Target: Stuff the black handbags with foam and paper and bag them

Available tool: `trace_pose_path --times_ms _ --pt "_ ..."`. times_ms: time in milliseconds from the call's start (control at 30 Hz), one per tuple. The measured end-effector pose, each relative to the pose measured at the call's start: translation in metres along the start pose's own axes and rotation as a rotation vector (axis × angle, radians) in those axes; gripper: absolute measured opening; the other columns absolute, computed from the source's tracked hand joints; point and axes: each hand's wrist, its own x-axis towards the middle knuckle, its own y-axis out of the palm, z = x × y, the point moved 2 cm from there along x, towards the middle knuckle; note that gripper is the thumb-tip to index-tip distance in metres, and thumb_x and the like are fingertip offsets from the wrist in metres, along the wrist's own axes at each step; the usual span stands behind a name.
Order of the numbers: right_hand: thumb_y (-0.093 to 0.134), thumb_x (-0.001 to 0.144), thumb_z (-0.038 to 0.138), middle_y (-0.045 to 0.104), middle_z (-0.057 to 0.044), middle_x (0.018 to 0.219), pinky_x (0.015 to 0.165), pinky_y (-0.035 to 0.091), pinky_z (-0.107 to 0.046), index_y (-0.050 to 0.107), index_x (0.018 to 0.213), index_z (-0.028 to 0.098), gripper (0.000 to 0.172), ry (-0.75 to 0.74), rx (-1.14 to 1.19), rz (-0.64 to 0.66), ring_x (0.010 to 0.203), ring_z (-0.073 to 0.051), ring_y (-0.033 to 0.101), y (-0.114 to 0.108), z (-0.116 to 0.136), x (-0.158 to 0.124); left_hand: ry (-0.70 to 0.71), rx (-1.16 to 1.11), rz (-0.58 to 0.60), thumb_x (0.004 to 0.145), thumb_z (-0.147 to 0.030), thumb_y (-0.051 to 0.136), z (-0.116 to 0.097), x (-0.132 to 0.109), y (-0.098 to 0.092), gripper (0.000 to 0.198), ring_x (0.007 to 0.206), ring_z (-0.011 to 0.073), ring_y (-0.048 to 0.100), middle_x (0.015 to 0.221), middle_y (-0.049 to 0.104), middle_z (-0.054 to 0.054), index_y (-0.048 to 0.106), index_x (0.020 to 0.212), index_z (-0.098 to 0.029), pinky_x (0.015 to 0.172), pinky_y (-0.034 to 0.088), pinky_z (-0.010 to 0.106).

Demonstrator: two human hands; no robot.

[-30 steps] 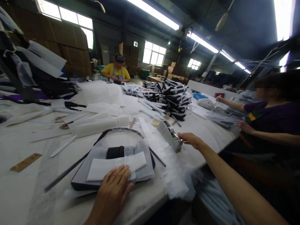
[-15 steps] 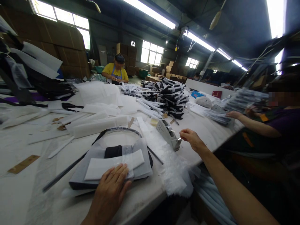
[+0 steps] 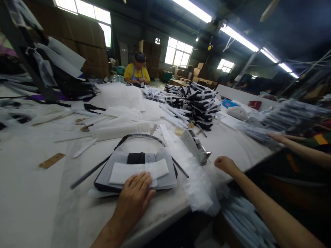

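My left hand (image 3: 134, 197) lies flat, fingers stretched, on a white foam sheet (image 3: 138, 171) folded over a grey wrapped bag (image 3: 162, 182) with a black strap (image 3: 143, 137). My right hand (image 3: 224, 163) is curled closed just right of a grey tape dispenser (image 3: 196, 146); what it pinches, if anything, is too small to make out.
White foam rolls (image 3: 119, 131) and sheets (image 3: 121, 96) lie behind the bag. A pile of black-and-white items (image 3: 196, 103) stands at centre right. A person in yellow (image 3: 136, 73) works at the far end. Another person's arm (image 3: 297, 146) reaches in at right. The table edge (image 3: 165, 217) is near me.
My right hand pulled back from the tape dispenser's front toward me and closed. The view shifted left. My left hand stayed pressed on the foam.
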Motion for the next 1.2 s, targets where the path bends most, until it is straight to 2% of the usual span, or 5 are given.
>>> trace_pose_path --times_ms 233,500,700,967,1200 --pt "0.064 0.074 0.032 0.068 -0.001 0.072 0.064 0.043 -0.028 0.070 0.075 0.022 0.012 -0.471 -0.067 0.419 0.068 -0.018 0.059 -0.002 0.126 -0.026 -0.129 -0.112 0.086 0.093 -0.024 0.055 -0.004 -0.001 -0.001 0.028 0.117 0.0233 0.061 0.122 0.068 0.007 0.058 0.120 -0.018 0.099 0.045 0.043" --pt "0.080 0.063 0.012 0.062 0.005 0.058 0.058 0.036 -0.024 0.069 0.062 0.022 0.015 -1.043 -0.655 0.867 0.059 -0.014 0.057 0.126 0.302 -0.066 -0.152 -0.133 0.084 0.092 -0.024 0.056 -0.005 -0.001 -0.002 0.030 0.116 0.0241 0.062 0.123 0.068 0.008 0.057 0.121 -0.018 0.099 0.045 0.044" --pt "0.090 0.049 0.018 0.056 0.006 0.050 0.069 0.039 -0.026 0.063 0.053 0.022 0.029 -1.121 -0.868 0.937 0.068 -0.019 0.063 0.185 0.314 -0.036 -0.192 -0.154 0.102 0.093 -0.027 0.055 -0.005 -0.004 0.002 0.031 0.116 0.0245 0.061 0.122 0.068 0.009 0.056 0.122 -0.016 0.101 0.044 0.045" --pt "0.088 0.058 0.045 0.070 -0.005 0.107 0.079 0.045 -0.027 0.070 0.107 0.023 0.058 -0.892 -0.597 0.685 0.097 -0.023 0.065 0.160 0.293 0.038 -0.198 -0.186 0.116 0.094 -0.028 0.054 -0.005 -0.007 0.005 0.032 0.120 0.0263 0.058 0.126 0.066 0.009 0.056 0.123 -0.017 0.104 0.041 0.046" --pt "0.091 0.057 0.043 0.056 -0.014 0.137 0.106 0.036 -0.047 0.059 0.131 0.022 0.083 -0.887 -0.561 0.508 0.125 -0.036 0.052 0.147 0.276 0.008 -0.232 -0.220 0.112 0.090 -0.031 0.062 -0.005 -0.009 0.009 0.037 0.122 0.0260 0.057 0.129 0.064 0.009 0.055 0.124 -0.018 0.106 0.040 0.047"
